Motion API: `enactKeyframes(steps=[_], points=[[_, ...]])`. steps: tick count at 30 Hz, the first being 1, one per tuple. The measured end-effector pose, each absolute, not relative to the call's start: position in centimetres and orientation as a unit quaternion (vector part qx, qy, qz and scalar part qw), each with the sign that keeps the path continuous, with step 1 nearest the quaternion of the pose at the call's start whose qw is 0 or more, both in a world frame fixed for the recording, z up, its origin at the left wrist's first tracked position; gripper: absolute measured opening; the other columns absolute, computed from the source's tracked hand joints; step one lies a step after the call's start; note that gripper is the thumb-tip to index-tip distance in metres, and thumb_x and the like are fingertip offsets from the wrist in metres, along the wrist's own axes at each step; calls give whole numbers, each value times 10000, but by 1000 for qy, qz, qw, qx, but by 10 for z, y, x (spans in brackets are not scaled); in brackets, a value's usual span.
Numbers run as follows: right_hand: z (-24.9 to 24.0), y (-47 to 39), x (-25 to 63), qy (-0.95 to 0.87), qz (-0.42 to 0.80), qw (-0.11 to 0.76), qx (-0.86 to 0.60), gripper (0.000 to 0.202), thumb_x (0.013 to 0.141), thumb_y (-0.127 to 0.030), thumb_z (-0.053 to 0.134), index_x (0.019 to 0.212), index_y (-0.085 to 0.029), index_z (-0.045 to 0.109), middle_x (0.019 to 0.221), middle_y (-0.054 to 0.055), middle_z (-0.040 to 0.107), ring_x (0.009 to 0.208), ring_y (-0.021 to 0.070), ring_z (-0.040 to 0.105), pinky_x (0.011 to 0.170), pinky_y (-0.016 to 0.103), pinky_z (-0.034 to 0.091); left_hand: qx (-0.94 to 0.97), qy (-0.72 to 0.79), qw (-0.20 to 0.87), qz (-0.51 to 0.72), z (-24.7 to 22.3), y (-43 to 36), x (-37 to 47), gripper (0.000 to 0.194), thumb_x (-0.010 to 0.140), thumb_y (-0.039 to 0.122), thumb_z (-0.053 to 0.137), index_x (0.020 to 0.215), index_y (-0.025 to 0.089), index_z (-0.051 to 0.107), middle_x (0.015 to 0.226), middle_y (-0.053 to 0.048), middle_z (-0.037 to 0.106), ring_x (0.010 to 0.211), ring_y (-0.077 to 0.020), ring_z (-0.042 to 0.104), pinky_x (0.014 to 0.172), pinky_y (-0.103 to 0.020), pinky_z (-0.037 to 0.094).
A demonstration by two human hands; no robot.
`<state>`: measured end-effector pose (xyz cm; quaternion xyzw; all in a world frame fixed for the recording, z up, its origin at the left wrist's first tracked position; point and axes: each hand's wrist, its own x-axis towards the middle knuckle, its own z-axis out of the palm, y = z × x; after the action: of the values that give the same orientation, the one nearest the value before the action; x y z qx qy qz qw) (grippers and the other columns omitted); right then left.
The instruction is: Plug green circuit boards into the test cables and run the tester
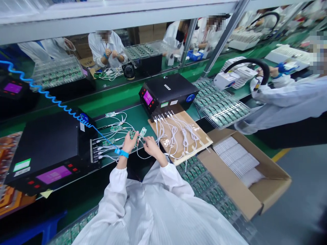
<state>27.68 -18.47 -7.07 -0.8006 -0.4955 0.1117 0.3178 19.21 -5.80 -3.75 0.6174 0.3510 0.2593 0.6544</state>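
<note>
A factory assembly line fills the view, with a green desk [133,115] running across it under a grey overhead shelf. Nearest the camera, the person's white sleeves lead out to both hands, which meet just above the desk's near edge. The left hand [129,142], with a blue wrist strap [122,153] tied to a coiled blue cord [46,93], is closed around a small green circuit board [142,132]; the right hand [149,144] sits just beside it with fingers pinched at the board's lower edge, though whether it grips the board or a thin white cable there is hard to tell. The board stands between the two hands, tilted up, small and rectangular, green with pale components on its face.

Below the right arm, clear trays of green boards [204,183] lie beside an open cardboard box [255,177] holding white packs. Left of the hands, a black tester with a purple screen [48,149] has white cables plugged into its side, and more small boards [114,128] lie on the desk at the ends of those cables. Right of the hands, a brown board carries looped white cables [178,136] that run to a second black tester [166,92]. Beyond that, more clear trays [219,105] are stacked. A person in a white coat [293,98] works at the right, and other people in white coats sit across the line at the far side.
</note>
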Motion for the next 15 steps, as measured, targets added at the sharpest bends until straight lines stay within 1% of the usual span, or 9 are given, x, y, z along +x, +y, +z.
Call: enactKeyframes(steps=[3,5,7,9,11,13,15], points=[[-71,-186,276,-508,104,306,-799,428,967,-91,417,1342,-105,622,1158,135,648,1056,263,513,999,377,444,639,355,638,242,-38,-58,198,453,757,462,865,995,197,585,651,20,612,426,-108,516,416,-224,389],[-72,-185,275,-506,98,296,-804,434,986,-102,393,1351,-101,627,1159,139,648,1062,271,501,1016,387,442,657,359,618,240,-37,-56,203,458,711,389,906,985,206,589,636,32,592,426,-115,510,449,-242,398],[-72,-186,274,-510,94,286,-806,465,960,-64,401,1365,-108,627,1174,141,648,1071,277,492,1027,396,441,673,366,593,248,-34,-51,210,476,646,316,946,937,218,582,677,20,601,489,-139,555,514,-266,433],[-72,-189,273,-519,87,274,-805,534,902,-8,436,1396,-118,608,1192,142,649,1089,282,482,1033,405,440,688,375,566,259,-31,-45,218,497,591,256,969,880,230,565,709,5,599,627,-197,631,619,-298,480],[-73,-191,272,-525,83,258,-807,561,857,21,477,1384,-118,612,1173,141,658,1096,289,477,1030,410,439,700,382,542,264,-29,-38,227,532,545,221,982,855,238,551,735,-19,599,828,-283,682,741,-340,507],[-73,-193,269,-522,84,242,-813,509,853,7,522,1335,-114,633,1137,142,668,1090,298,479,1013,417,442,713,386,525,259,-28,-32,237,577,506,220,995,861,243,541,780,-53,620,1000,-361,677,833,-386,507],[-74,-192,267,-518,85,230,-820,422,874,-36,564,1276,-124,658,1131,144,674,1090,312,487,990,431,446,722,388,515,251,-29,-28,247,588,515,270,995,876,243,532,827,-89,643,1091,-406,657,876,-419,499]])
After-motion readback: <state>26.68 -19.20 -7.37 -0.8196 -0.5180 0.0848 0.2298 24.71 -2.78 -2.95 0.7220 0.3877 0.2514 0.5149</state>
